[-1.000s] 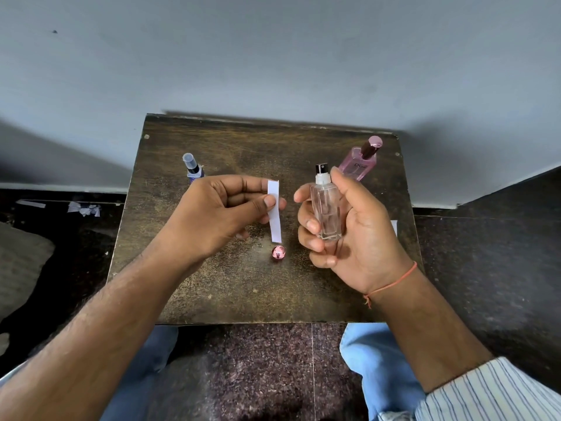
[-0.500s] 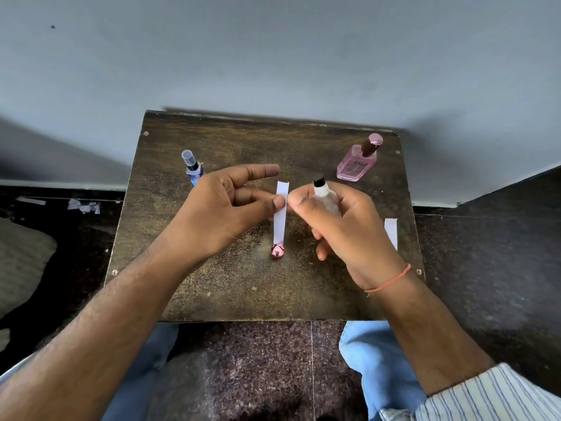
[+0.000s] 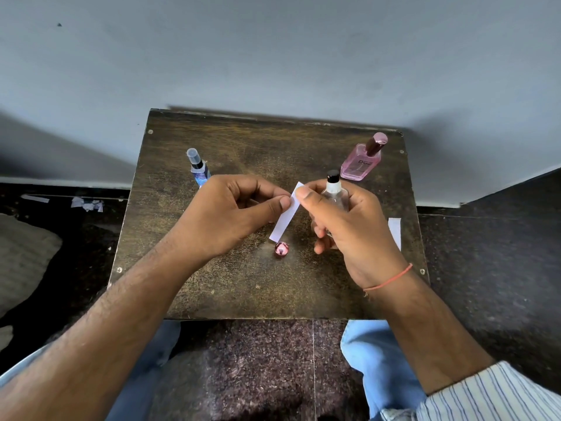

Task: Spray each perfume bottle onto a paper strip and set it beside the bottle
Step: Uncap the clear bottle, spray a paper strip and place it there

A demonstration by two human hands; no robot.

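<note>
Pinching the white paper strip (image 3: 284, 214) over the middle of the worktop (image 3: 243, 287), the left hand (image 3: 230, 214) grips its upper part. At 3 o'clock of it, the right hand (image 3: 340, 220) clasps the clear bottle (image 3: 334, 192), thumb touching the strip's top. A pink cap (image 3: 281, 249) lies at the strip's 6 o'clock.

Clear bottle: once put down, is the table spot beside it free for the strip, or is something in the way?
Only the small pink cap lies mid-table, under the strip; the wood around it looks bare.
</note>
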